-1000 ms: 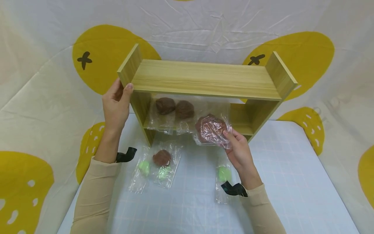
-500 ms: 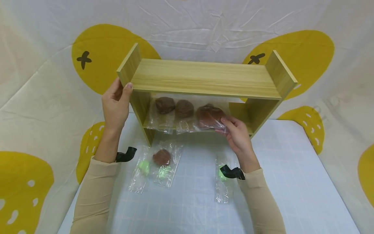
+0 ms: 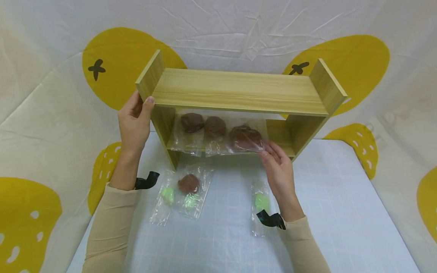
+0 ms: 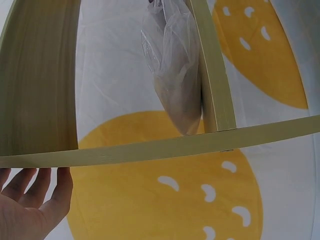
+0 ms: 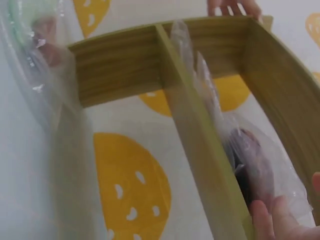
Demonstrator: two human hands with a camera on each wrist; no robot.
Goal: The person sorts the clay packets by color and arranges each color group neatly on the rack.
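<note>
In the head view my left hand (image 3: 134, 123) grips the left side panel of a wooden shelf (image 3: 239, 89), thumb at the front and fingers behind. Its fingers also show under the panel in the left wrist view. A clear bag with a reddish-brown lump (image 3: 246, 137) sits at the right of a row on the middle board. My right hand (image 3: 280, 172) is at that bag's lower right corner, fingers loosely extended and fingertips touching the plastic. Two more bagged brown lumps, one left (image 3: 192, 123) and one beside it (image 3: 215, 127), stand along the board.
On the pale blue checked cloth (image 3: 218, 242) lie bags with a small brown lump (image 3: 189, 184) and green lumps (image 3: 167, 195) at left. Another bagged green lump (image 3: 261, 202) lies near my right wrist. A white curtain with yellow shapes (image 3: 133, 72) hangs behind the shelf.
My right hand has carried the large brown bag up and back onto the middle board, then drawn slightly down to its corner. My left hand has stayed on the side panel.
</note>
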